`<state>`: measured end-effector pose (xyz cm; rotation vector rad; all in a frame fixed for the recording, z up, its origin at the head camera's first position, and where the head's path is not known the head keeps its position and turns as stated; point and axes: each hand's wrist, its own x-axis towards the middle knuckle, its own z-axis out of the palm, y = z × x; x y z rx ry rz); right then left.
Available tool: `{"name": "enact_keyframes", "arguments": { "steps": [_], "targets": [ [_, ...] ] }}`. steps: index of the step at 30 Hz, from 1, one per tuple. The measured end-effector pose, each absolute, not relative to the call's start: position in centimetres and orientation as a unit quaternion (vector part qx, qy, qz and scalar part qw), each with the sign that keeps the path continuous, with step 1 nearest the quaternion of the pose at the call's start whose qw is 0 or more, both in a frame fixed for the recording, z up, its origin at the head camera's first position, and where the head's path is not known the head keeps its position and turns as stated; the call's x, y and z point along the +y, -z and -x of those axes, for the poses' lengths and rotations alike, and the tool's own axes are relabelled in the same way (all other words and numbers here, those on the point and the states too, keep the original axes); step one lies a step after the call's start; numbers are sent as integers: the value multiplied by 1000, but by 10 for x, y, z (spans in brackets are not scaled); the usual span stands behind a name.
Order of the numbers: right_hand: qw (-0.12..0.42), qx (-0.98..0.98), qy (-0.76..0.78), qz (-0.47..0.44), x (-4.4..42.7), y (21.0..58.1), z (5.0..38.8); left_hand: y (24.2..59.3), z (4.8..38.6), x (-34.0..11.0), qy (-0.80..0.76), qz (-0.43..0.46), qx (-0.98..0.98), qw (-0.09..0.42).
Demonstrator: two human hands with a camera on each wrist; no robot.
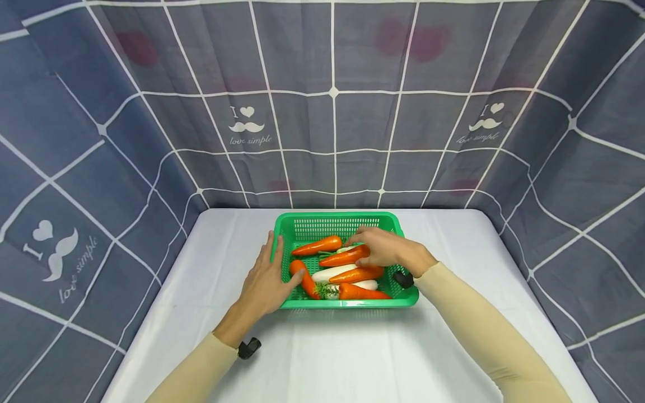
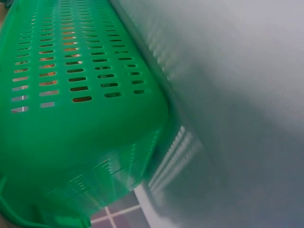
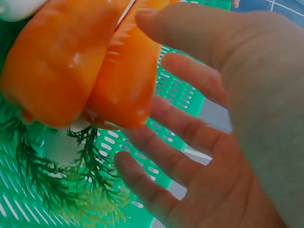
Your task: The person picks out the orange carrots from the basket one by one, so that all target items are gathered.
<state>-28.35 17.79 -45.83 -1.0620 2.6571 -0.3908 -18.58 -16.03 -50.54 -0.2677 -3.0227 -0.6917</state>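
A green plastic basket (image 1: 347,304) on the white table holds several orange carrots and white radishes. My left hand (image 1: 264,282) rests along its left rim with fingers extended, the thumb reaching inside near a carrot (image 1: 304,278). In the left wrist view the basket wall (image 2: 85,128) fills the left side. My right hand (image 1: 385,248) reaches in from the right and holds a carrot (image 1: 345,257) between thumb and fingers. In the right wrist view the thumb lies on this carrot (image 3: 126,76), fingers passing behind it; some fingertips are hidden.
Another carrot (image 1: 317,245) lies at the back of the basket, with a carrot (image 1: 358,274) and a white radish (image 1: 327,274) nearer the front. A front carrot (image 1: 364,291) sits by green leaves (image 1: 327,290). Grey checked cloth (image 1: 307,123) surrounds the table (image 1: 322,358).
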Motion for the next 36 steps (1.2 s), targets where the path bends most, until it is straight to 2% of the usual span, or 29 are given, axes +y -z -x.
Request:
{"name": "enact_keyframes", "arguments": {
  "steps": [14, 36],
  "targets": [
    [126, 915, 118, 364, 175, 465, 287, 506, 186, -161, 222, 80, -972, 13],
    [77, 918, 166, 352, 183, 456, 278, 506, 185, -159, 226, 67, -972, 8]
  ]
}}
